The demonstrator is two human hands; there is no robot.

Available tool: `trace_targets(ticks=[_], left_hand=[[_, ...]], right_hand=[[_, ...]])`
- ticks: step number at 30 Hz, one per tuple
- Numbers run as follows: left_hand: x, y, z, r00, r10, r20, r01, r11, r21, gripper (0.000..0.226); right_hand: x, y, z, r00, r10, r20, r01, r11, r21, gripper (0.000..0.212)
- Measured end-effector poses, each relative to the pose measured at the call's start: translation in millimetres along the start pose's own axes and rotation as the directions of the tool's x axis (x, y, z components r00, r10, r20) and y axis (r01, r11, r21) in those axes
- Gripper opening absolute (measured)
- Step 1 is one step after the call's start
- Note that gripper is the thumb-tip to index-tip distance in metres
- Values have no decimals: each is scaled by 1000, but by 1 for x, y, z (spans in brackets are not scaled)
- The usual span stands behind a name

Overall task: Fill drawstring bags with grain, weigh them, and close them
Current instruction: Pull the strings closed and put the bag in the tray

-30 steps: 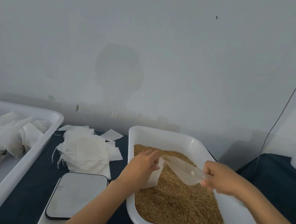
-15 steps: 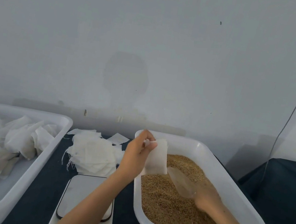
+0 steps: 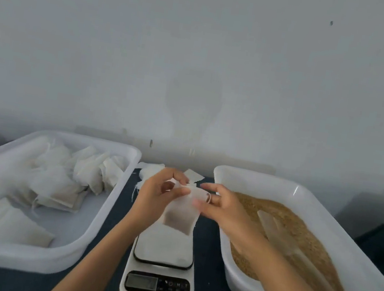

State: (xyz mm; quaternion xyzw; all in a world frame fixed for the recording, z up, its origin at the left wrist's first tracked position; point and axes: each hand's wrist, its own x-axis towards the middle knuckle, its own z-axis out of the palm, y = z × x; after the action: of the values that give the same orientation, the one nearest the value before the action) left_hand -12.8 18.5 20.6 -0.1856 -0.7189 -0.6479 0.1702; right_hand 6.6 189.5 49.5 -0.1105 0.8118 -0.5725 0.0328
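Both hands have left the grain tray since half a second ago: the right hand [image 3: 221, 208] has let go of the scoop [image 3: 282, 236], which now lies on the grain [image 3: 298, 226] inside the right tray [image 3: 307, 197], and has come over to meet the left hand [image 3: 161, 195] above the scale [image 3: 162, 263]. Between them hangs a small white drawstring bag [image 3: 181, 215], its lower half darkened by grain inside. The left hand pinches the bag's upper left edge between thumb and fingers, held in the air just above the scale's platform and not resting on it. The right hand's fingers are at the bag's top right corner; a thin loop, probably the drawstring, seems to sit at one finger, though blur makes that uncertain. The two hands are close together, nearly touching at the bag's mouth. On the dark table [image 3: 116, 213], the left tray [image 3: 87, 241] holds a heap of filled bags [image 3: 63, 181], and a pile of empty bags [image 3: 150, 170] lies behind the hands, between the two trays
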Motion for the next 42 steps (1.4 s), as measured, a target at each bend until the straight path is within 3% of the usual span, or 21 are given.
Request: trace_targets(ticks=[3,6,9,13,16,19,26,42], left_hand=[[-11,-15,-13,998,-8,-57,11,998,57,13],[-18,-34,-17,985,-56,-166,95,967,237,17],[-24,-53,-14,971,-108,-214,173,934,314,25],[-21,-66,-10,966,-115,-232,181,941,287,20],[-16,-74,-12,971,-168,-173,208,946,250,22],[-13,-82,-21,979,-132,-158,170,950,260,25],[-24,-102,-43,952,-74,-298,144,964,223,25],[-29,-102,-45,954,-123,-273,202,937,284,12]], right_hand=[[12,7,35,992,-39,-120,23,991,-131,20],[24,23,54,987,-60,-149,25,974,-226,3],[38,43,66,983,-53,-178,-8,946,-323,4],[49,60,71,974,-68,-217,-12,938,-346,6],[50,67,72,966,-127,-224,54,950,-306,11],[48,72,69,954,-155,-256,94,967,-236,15],[41,82,62,845,-208,-492,180,978,-105,19],[48,86,66,877,-122,-464,83,991,-103,18]])
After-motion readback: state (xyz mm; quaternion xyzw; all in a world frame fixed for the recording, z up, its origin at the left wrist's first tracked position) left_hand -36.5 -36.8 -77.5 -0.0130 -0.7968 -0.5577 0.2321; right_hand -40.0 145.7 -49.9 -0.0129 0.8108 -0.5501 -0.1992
